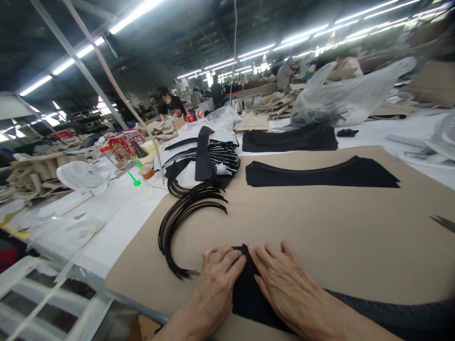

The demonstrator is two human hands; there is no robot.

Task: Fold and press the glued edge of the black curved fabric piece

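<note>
A long curved black fabric piece [250,296] lies under my hands near the front edge of the table and runs off to the lower right. My left hand [220,279] grips its left end, fingers bent and thumb at the top edge. Pressed on the same end is my right hand [280,270], its fingers stretched out and the thumb apart. Both sets of fingertips nearly meet at a small raised corner of the fabric. My right forearm hides part of the piece. To the left curves a bundle of thin black strips [170,227].
A brown sheet [355,227] covers the white tabletop. Behind are stacked black curved pieces [313,175], striped black-and-white material [223,156] and a clear plastic bag [330,94]. Scissor tips [443,222] show at right. Green-capped bottles [142,187] and a white fan [81,176] stand left.
</note>
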